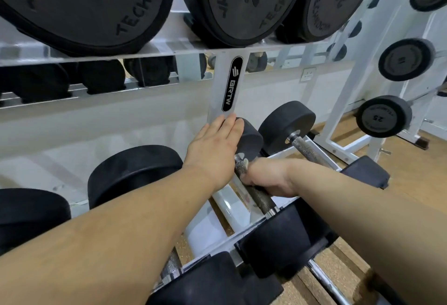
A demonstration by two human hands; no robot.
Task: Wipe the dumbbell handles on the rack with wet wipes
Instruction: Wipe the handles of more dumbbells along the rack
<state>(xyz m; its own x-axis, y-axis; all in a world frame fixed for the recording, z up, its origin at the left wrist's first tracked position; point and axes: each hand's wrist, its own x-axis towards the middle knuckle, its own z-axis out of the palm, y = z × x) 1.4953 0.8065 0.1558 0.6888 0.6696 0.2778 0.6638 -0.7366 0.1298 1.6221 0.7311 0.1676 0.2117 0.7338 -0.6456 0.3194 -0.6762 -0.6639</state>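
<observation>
Down on the lower shelf of the white rack (217, 91), the dumbbell (278, 237) lies across the shelf's 2 rails. Its long axis runs from the near right up to the far left, away from the person. The near black head sits low in the centre of the view, and the far head (250, 137) points toward the rack upright with the black BRTW label (235, 84).

Of the 2 hands, the left hand (215, 140) lies flat with straight fingers on top of the far head, its fingertips reaching the foot of the upright. The right hand (266, 176) is curled round the knurled metal handle (262, 199) near its far end. A small pale scrap, apparently the wet wipe (246, 162), shows at the top of the fist against the handle.

Just to the right, a neighbouring dumbbell (287, 123) lies parallel, with its bare handle pointing the same way. Another black head (135, 171) sits to the left, partly behind the left forearm. On the shelf above are large dumbbells (254, 2) marked 22. A second white rack (350, 87) stands to the right on the cork-coloured floor (411, 171), holding a dumbbell marked 25 (384, 116).
</observation>
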